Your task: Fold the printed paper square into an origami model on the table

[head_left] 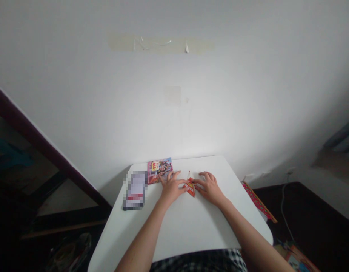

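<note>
A small folded piece of printed red-orange paper (pixel 190 189) lies on the white table (pixel 188 223), with a pointed corner toward me and a thin pale strip sticking up at its far side. My left hand (pixel 172 187) has its thumb and index finger on the paper's left edge, the other fingers spread toward the leaflet. On the opposite edge, my right hand (pixel 209 187) grips the paper with thumb and index finger, its remaining fingers bent. The fingertips partly cover the paper.
A colourful printed leaflet (pixel 154 172) lies at the table's back left, beside a phone (pixel 136 190) with a blurred screen. A white wall (pixel 174 128) rises behind the table. A dark-framed mirror-like panel (pixel 49 147) leans at left, and a cable (pixel 282 206) hangs at right.
</note>
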### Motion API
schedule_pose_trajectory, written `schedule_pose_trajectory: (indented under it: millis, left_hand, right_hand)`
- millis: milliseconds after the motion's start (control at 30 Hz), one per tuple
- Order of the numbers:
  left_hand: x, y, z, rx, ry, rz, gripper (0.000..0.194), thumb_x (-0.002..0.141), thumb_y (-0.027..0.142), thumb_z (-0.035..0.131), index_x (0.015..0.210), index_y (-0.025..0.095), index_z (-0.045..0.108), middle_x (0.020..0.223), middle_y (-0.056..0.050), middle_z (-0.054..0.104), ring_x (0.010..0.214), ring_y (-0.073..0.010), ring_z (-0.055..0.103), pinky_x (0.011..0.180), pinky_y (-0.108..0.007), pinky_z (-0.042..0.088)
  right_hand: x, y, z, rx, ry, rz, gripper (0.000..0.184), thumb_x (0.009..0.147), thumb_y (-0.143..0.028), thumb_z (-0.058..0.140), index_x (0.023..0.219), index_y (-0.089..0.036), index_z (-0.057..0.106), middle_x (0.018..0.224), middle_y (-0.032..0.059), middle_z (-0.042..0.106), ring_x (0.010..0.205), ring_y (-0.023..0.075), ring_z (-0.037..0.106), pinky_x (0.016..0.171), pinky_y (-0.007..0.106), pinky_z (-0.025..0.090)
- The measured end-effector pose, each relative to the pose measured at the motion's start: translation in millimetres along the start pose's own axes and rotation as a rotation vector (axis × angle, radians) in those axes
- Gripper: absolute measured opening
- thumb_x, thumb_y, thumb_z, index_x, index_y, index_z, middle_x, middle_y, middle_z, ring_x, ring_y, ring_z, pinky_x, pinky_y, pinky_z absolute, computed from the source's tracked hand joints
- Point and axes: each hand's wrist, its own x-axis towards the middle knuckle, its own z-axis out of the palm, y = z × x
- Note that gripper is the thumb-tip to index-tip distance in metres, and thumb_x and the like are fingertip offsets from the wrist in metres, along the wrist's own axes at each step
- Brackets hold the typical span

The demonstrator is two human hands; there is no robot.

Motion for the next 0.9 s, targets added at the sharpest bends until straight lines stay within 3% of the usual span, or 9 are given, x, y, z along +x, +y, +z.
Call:
schedule_pose_trajectory:
  millis: [167,433,533,633,900]
  left_hand:
    - [0.0,-0.5,1.5,0.022,0.004,-0.006,0.026,0.075,0.048,0.077,0.101,0.049,0.075,0.148,0.001,0.052,0.142,-0.0389,0.031,0.106,-0.082,-0.011]
    - [-0.7,3.5,-6.2,0.042,-0.062,-0.034,0.029,0.077,0.054,0.072,0.105,0.047,0.075,0.152,0.001,0.048,0.144,-0.0363,0.029,0.110,-0.078,-0.010]
    - [-0.8,3.3,-7.1,0.040,-0.075,-0.032,0.029,0.077,0.055,0.072,0.105,0.049,0.074,0.151,0.001,0.049,0.144,-0.0363,0.028,0.108,-0.080,-0.011]
    - [-0.6,2.7,-7.3,0.047,-0.088,-0.031,0.032,0.076,0.056,0.073,0.107,0.050,0.073,0.152,0.001,0.048,0.145,-0.0367,0.028,0.107,-0.080,-0.011]
    - [-0.2,2.6,-12.1,0.048,-0.155,-0.048,0.040,0.073,0.059,0.074,0.113,0.051,0.070,0.156,0.000,0.043,0.147,-0.0376,0.024,0.109,-0.079,-0.009]
  right_hand:
    - [0.6,1.3,-1.3,0.048,0.004,0.002,0.025,0.094,-0.041,0.059,0.117,-0.042,0.068,0.132,0.0075,0.052,0.130,0.0300,0.041,0.105,0.054,0.040]
    - [2.6,14.5,6.2,0.197,0.079,0.076,0.018,0.096,-0.035,0.054,0.096,-0.026,0.070,0.119,0.0081,0.062,0.117,0.0258,0.053,0.100,0.048,0.046]
    - [2.7,15.4,6.3,0.201,0.068,0.047,0.010,0.090,-0.031,0.063,0.094,-0.026,0.071,0.119,0.0075,0.064,0.117,0.0268,0.053,0.100,0.047,0.046]
    - [2.2,13.3,3.9,0.191,0.037,-0.005,0.015,0.089,-0.026,0.063,0.100,-0.030,0.072,0.122,0.0054,0.066,0.120,0.0268,0.053,0.101,0.048,0.045]
    - [0.6,6.3,-10.5,0.175,-0.084,-0.024,0.026,0.089,-0.025,0.060,0.108,-0.037,0.072,0.119,0.0006,0.072,0.130,0.0281,0.050,0.114,0.068,0.014]
